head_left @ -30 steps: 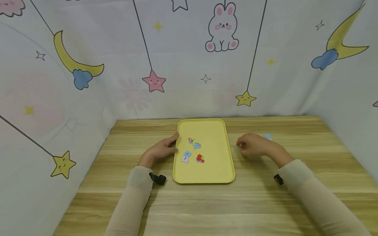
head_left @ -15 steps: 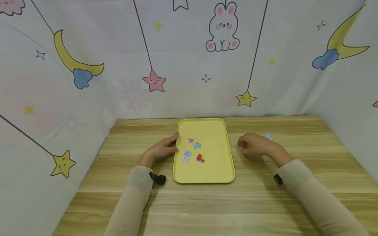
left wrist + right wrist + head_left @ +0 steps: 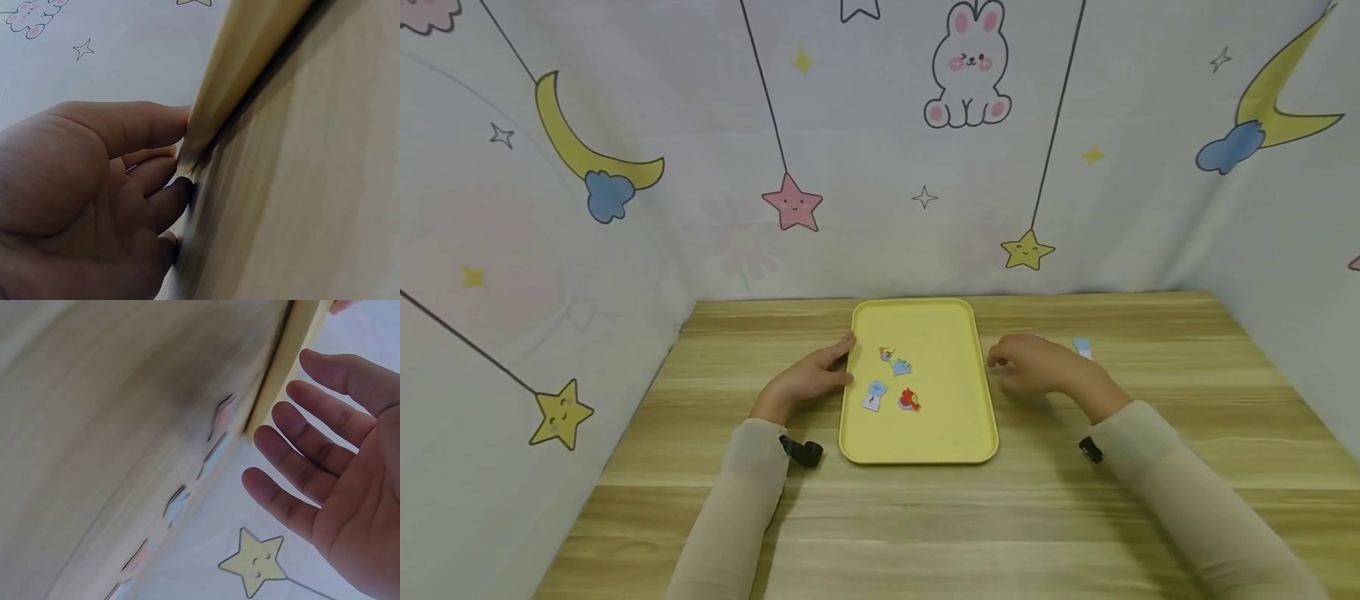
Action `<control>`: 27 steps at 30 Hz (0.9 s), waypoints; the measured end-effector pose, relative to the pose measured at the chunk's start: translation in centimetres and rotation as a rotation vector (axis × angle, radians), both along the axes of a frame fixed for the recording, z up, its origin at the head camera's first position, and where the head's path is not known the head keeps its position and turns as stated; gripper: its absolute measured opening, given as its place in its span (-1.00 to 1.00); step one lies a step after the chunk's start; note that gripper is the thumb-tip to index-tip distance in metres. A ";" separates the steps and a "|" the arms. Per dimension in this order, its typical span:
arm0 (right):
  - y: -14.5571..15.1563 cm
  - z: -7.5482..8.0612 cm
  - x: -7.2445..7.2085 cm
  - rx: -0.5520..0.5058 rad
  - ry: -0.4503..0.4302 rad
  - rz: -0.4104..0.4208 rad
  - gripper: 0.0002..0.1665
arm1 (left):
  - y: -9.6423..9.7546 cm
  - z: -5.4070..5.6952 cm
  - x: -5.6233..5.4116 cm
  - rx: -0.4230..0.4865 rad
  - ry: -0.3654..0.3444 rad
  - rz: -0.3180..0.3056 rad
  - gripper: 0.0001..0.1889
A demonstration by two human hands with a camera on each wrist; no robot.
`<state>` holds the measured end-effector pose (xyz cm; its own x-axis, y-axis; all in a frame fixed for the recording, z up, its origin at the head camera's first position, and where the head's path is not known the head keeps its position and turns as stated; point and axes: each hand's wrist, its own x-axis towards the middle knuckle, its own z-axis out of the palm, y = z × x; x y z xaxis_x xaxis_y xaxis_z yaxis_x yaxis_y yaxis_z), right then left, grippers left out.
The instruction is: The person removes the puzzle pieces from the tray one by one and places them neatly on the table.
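A yellow tray (image 3: 947, 342) lies on the table, with several small printed cutout pieces on its left half. Among them are a red piece (image 3: 908, 399), a light blue and white piece (image 3: 874, 396), a blue piece (image 3: 902, 367) and a multicoloured one (image 3: 886, 354). My left hand (image 3: 805, 379) rests against the tray's left edge, thumb and fingertips touching its side in the left wrist view. Beside the tray's right edge is my right hand (image 3: 1033, 362), its fingers spread and holding nothing. A reddish piece (image 3: 222, 415) lies on the table near those fingers in the right wrist view.
On the table (image 3: 917, 525), right of the tray, a light blue piece (image 3: 1082, 347) lies beyond the right wrist. More flat pieces line up there in the right wrist view, including a pale blue one (image 3: 177, 505). A patterned cloth (image 3: 865, 250) hangs behind the table.
My right hand has let go of the reddish piece that it pinched and moved slightly left, closer to the tray. The left hand and the pieces on the tray stay put.
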<state>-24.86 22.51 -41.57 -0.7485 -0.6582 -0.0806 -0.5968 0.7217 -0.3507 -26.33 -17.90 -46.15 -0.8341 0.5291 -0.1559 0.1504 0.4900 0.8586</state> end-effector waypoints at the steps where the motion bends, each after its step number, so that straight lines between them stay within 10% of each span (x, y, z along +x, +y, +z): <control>1: -0.4 0.1 0.0 -0.009 0.001 0.009 -0.64 | 0.0 0.0 0.0 -0.002 0.001 -0.001 -0.19; 27: -11.9 -0.6 0.2 0.050 -0.034 0.239 -0.69 | 0.2 0.2 -0.3 -0.008 0.006 0.006 -0.20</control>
